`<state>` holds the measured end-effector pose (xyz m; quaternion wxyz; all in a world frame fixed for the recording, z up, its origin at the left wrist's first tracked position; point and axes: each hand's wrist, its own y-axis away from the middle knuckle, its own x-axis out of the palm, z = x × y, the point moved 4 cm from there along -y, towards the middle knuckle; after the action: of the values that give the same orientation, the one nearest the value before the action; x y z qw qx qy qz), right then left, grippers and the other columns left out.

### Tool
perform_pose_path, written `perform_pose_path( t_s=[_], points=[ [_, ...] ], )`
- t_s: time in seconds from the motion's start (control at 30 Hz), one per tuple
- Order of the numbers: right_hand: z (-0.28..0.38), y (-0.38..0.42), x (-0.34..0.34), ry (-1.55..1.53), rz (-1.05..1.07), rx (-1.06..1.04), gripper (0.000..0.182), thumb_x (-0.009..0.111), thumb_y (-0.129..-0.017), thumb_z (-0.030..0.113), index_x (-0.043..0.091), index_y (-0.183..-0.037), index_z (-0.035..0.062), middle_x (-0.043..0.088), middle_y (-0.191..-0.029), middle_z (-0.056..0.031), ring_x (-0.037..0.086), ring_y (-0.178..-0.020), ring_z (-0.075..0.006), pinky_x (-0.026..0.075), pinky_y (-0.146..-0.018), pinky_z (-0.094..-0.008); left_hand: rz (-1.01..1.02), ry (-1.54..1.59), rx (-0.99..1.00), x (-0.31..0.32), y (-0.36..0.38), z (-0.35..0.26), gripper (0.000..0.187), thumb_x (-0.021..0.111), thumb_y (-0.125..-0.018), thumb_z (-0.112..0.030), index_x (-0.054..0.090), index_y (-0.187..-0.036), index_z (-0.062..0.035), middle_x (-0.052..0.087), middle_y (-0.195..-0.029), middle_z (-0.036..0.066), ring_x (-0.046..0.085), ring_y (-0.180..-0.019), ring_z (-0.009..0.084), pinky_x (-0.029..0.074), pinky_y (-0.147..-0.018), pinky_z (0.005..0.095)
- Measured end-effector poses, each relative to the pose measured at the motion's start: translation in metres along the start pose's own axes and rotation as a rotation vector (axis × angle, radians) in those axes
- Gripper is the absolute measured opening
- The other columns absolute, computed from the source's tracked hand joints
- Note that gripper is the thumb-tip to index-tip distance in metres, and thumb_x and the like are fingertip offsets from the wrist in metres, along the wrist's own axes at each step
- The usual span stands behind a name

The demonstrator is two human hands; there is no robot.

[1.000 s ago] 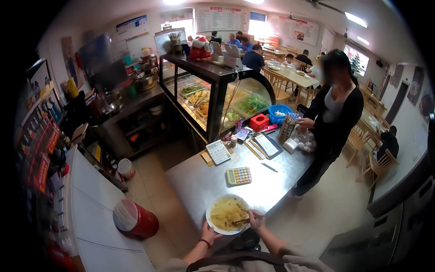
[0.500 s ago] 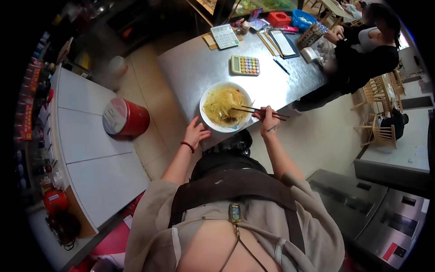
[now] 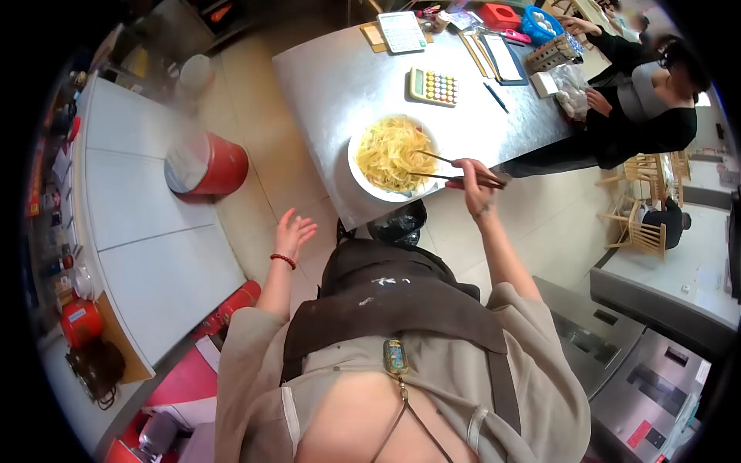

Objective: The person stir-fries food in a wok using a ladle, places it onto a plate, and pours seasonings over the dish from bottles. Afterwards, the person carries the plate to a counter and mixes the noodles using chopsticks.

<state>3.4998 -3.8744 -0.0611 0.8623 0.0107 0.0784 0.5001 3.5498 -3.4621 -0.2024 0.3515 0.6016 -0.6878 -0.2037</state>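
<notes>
A white bowl point(image 3: 356, 171) heaped with pale yellow shredded food point(image 3: 392, 153), noodle-like strands, stands at the near edge of the metal table point(image 3: 320, 108). My right hand point(image 3: 478, 185) grips a pair of dark chopsticks point(image 3: 436, 176) to the right of the bowl. Their tips are spread and reach into the strands. My left hand point(image 3: 293, 234), with a red bead bracelet at the wrist, hovers left of the bowl and apart from it. Its fingers are stretched out and it holds nothing.
A calculator with coloured keys point(image 3: 434, 86), a white calculator point(image 3: 401, 32), a pen point(image 3: 496, 98) and clipboards point(image 3: 503, 58) lie farther back. At the right end a person point(image 3: 648, 100) reaches over a blue basket point(image 3: 540, 27). A red bucket point(image 3: 224, 166) stands on the left floor.
My left hand has drawn away from the bowl's rim to the left. The chopsticks' tips have spread apart in the strands. The person at right has stretched an arm toward the blue basket.
</notes>
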Motion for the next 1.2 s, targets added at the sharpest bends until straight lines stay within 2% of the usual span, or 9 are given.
perform_pose_path(
  t_s=[0.07,0.17,0.2,0.23,0.47,0.77,0.9,1.07,1.2],
  points=[
    [-0.008,0.013,-0.01,-0.007,-0.009,0.028,0.025,0.046,-0.096,0.014,0.059,-0.104,-0.005,0.062,-0.102,-0.0184,0.067,-0.067,-0.0226,0.06,-0.058,-0.0291,-0.062,0.007,-0.02,-0.018,0.0,0.012,0.05,0.044,-0.097,-0.015,0.023,-0.141,-0.0058,0.05,-0.122,0.027,0.061,-0.102,0.0329,0.051,-0.088,0.0403],
    [-0.083,0.012,0.002,-0.239,-0.184,0.133,0.028,0.045,-0.097,0.02,0.056,-0.104,-0.0043,0.061,-0.103,-0.0166,0.065,-0.071,-0.0232,0.06,-0.065,-0.0338,-0.108,-0.01,-0.06,-0.028,0.005,0.027,0.05,0.045,-0.096,-0.016,0.025,-0.141,-0.0055,0.05,-0.121,0.027,0.061,-0.102,0.0326,0.051,-0.088,0.0402],
    [-0.112,0.005,0.005,-0.372,-0.3,0.212,0.028,0.045,-0.097,0.021,0.055,-0.098,-0.005,0.064,-0.093,-0.0176,0.065,-0.068,-0.0252,0.059,-0.063,-0.0326,-0.112,-0.01,-0.064,-0.026,0.007,0.03,0.05,0.045,-0.096,-0.016,0.025,-0.141,-0.0056,0.051,-0.121,0.027,0.061,-0.101,0.0322,0.051,-0.087,0.0399],
    [-0.117,0.003,0.011,-0.439,-0.333,0.285,0.029,0.046,-0.097,0.022,0.054,-0.093,-0.0054,0.065,-0.083,-0.0183,0.065,-0.066,-0.0276,0.058,-0.061,-0.0316,-0.117,-0.012,-0.067,-0.025,0.011,0.032,0.051,0.046,-0.096,-0.016,0.025,-0.141,-0.0058,0.051,-0.121,0.027,0.061,-0.1,0.0319,0.052,-0.086,0.0396],
    [-0.097,0.009,0.009,-0.634,-0.319,0.279,0.029,0.047,-0.096,0.02,0.053,-0.093,-0.0081,0.063,-0.08,-0.0203,0.065,-0.063,-0.0275,0.057,-0.061,-0.0341,-0.11,-0.143,-0.082,-0.025,0.018,0.034,0.051,0.048,-0.095,-0.016,0.026,-0.14,-0.0066,0.053,-0.119,0.025,0.063,-0.095,0.029,0.053,-0.081,0.0372],
    [0.024,-0.018,0.043,-0.192,-0.101,0.017,0.027,0.049,-0.096,0.017,0.057,-0.095,-0.0083,0.065,-0.086,-0.0199,0.066,-0.07,-0.0257,0.06,-0.062,-0.0325,-0.106,-0.131,-0.052,-0.031,0.013,0.035,0.051,0.049,-0.095,-0.017,0.027,-0.14,-0.0074,0.054,-0.117,0.024,0.064,-0.095,0.0286,0.054,-0.079,0.0364],
    [-0.013,-0.045,0.08,0.089,0.035,0.008,0.025,0.049,-0.095,0.015,0.061,-0.1,-0.0071,0.064,-0.088,-0.0134,0.064,-0.072,-0.0197,0.06,-0.059,-0.0296,-0.109,-0.119,-0.054,-0.033,0.011,0.038,0.051,0.048,-0.095,-0.017,0.027,-0.14,-0.008,0.055,-0.117,0.023,0.064,-0.094,0.0286,0.054,-0.079,0.0366],
    [0.03,-0.053,0.066,0.278,0.042,-0.039,0.022,0.054,-0.092,0.012,0.062,-0.092,-0.0089,0.066,-0.079,-0.0165,0.065,-0.061,-0.0171,0.055,-0.05,-0.0255,-0.117,-0.08,-0.019,-0.052,0.013,0.04,0.049,0.048,-0.096,-0.017,0.029,-0.14,-0.0091,0.055,-0.117,0.023,0.064,-0.094,0.0283,0.054,-0.08,0.037],
    [0.018,-0.048,0.094,0.223,0.072,-0.096,0.022,0.051,-0.094,0.011,0.061,-0.093,-0.0086,0.065,-0.081,-0.0137,0.065,-0.062,-0.018,0.058,-0.053,-0.0273,-0.176,-0.059,-0.062,-0.065,0.008,0.051,0.051,0.049,-0.095,-0.015,0.027,-0.14,-0.0079,0.054,-0.117,0.023,0.064,-0.094,0.0287,0.054,-0.08,0.0371]
  ],
)
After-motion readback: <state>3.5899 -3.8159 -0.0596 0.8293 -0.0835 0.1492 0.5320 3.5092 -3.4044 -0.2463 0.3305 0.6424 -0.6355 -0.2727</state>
